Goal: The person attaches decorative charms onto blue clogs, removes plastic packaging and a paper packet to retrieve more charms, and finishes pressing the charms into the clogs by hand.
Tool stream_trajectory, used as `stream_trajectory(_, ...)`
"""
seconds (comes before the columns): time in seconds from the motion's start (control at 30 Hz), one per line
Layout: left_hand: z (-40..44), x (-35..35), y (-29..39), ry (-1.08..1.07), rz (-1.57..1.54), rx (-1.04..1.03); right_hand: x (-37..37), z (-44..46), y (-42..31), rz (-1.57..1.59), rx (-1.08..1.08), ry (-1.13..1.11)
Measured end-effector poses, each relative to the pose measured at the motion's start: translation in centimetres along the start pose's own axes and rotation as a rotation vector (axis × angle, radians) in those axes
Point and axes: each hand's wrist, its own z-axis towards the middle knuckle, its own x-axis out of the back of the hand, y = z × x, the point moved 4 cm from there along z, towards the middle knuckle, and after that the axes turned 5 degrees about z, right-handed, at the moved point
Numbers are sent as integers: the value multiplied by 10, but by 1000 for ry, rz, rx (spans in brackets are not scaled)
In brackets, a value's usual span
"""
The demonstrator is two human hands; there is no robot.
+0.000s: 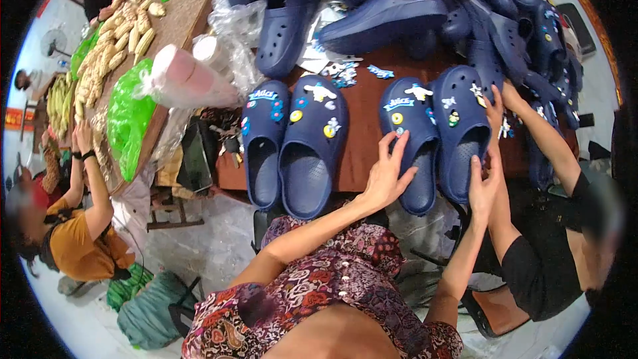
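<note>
Two pairs of navy clogs with charms lie in front of me. My left hand (387,176) reaches over the left clog (407,113) of the right pair; its fingers are spread, with a fingertip at a small round charm (399,131). The thumb rests near the opening's edge. At the heel side of the neighbouring clog (460,110), my right hand (486,183) grips the rim, thumb by the opening and fingers outside. That clog bears several small character charms. The other pair, with a left clog (264,116) and a right clog (314,110), stands untouched.
A heap of navy clogs (385,20) covers the table's back. Loose charms (342,73) lie before it. A co-worker's hand (513,98) works close on my right. Left are plastic-wrapped cups (189,80), a green bag (128,119), corn cobs (123,33) and another person (86,233).
</note>
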Motion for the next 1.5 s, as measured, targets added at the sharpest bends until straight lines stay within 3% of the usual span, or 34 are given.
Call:
stream_trajectory(0.13, 0, 5, -5, -48, -23, -33, -4, 4, 0, 126, -5, -95)
stream_trajectory(0.37, -1, 5, -7, -50, -9, -39, 4, -5, -11, 126, -52, -43)
stream_trajectory(0.47, -3, 9, -6, -37, -21, -71, 14, -16, -34, 41, 131, 252)
stream_trajectory(0.53, -8, 20, -1, -59, -55, -71, 12, -25, -53, 22, 211, 307)
stream_trajectory(0.63, -24, 52, 7, -71, -107, -17, -20, -34, -81, 81, 269, 153)
stream_trajectory(0.7, -35, 89, 18, 156, 66, -259, -59, -42, -118, 96, 350, -24)
stream_trajectory(0.77, -49, 126, 21, 315, 130, -218, -102, -47, -130, 105, 403, -280)
stream_trajectory(0.87, -68, 170, 3, 533, 340, -174, -166, -70, -124, 99, 277, -625)
stream_trajectory(0.93, -81, 186, -20, 662, 296, -21, -193, -83, -126, 17, 525, -623)
stream_trajectory(1.07, -98, 197, -58, 709, 290, 164, -213, -101, -129, -108, 551, -608)
stream_trajectory(1.17, -94, 193, -75, 521, 45, 296, -220, -106, -120, -117, 429, -609)
stream_trajectory(1.27, -82, 191, -79, 408, 302, 215, -221, -106, -114, -127, 418, -604)
stream_trajectory(1.4, -74, 180, -73, 452, 432, 59, -214, -100, -112, -110, 366, -611)
stream_trajectory(1.5, -75, 165, -65, 423, 393, 60, -203, -92, -109, -183, 411, -511)
